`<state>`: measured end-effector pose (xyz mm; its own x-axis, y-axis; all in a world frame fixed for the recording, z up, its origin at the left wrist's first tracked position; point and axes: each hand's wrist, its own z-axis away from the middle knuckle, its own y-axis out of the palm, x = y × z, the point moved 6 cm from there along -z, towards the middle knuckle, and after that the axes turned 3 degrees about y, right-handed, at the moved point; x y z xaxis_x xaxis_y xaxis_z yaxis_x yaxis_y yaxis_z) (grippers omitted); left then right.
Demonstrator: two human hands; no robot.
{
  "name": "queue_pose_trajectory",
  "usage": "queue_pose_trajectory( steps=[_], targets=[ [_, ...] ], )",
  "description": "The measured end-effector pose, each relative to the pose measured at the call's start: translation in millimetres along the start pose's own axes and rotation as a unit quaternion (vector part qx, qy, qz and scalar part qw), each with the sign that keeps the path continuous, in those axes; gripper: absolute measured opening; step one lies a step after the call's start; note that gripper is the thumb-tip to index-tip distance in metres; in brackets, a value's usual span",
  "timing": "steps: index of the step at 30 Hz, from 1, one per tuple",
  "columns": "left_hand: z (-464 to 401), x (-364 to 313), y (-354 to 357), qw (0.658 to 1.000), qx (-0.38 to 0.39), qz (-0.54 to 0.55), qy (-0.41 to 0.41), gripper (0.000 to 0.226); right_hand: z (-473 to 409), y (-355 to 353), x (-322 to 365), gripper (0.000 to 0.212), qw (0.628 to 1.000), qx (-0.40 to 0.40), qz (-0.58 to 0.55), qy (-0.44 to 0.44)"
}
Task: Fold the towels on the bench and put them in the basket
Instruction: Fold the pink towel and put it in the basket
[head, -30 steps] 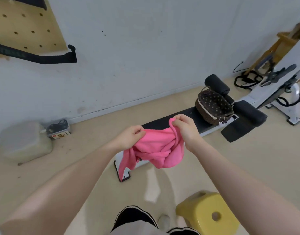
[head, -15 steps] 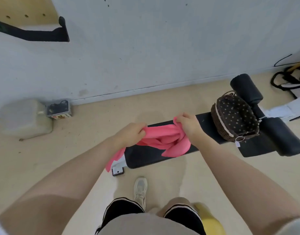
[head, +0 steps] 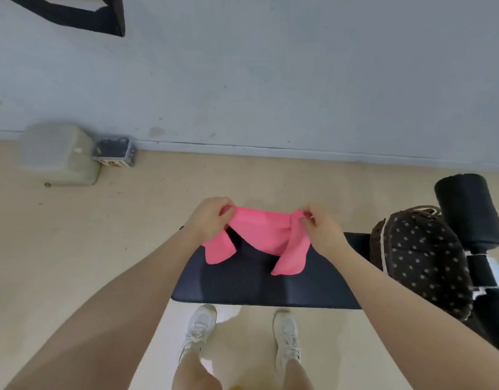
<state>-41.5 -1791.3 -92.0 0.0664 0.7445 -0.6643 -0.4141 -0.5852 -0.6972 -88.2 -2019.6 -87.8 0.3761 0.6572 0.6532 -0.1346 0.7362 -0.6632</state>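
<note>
A: What do the hands do at this moment?

B: The left hand (head: 210,218) pinches one upper corner of the pink towel (head: 263,235), and the right hand (head: 323,229) pinches the other corner with curled fingers. The towel hangs between them, above the black desk (head: 256,280).

A: What could go wrong?

B: The two lower flaps hang uneven and one is twisted. If the person lays it down like this, the fold probably comes crooked. A pinch on a thin corner may also slip, and then the towel drops toward the floor (head: 73,249) at 9 o'clock.

A: And the basket?

B: The dotted basket (head: 422,257) stands on the desk at 3 o'clock of the hands, near. A loose fold may open on the way there.
</note>
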Motion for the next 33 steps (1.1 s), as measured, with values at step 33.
queue_pose_trajectory(
  steps=[33],
  targets=[
    [98, 110, 222, 0.973, -0.064, -0.172, 0.137, 0.023, 54, 146, -217, 0.02, 0.886, 0.0, 0.382, -0.264]
  ],
)
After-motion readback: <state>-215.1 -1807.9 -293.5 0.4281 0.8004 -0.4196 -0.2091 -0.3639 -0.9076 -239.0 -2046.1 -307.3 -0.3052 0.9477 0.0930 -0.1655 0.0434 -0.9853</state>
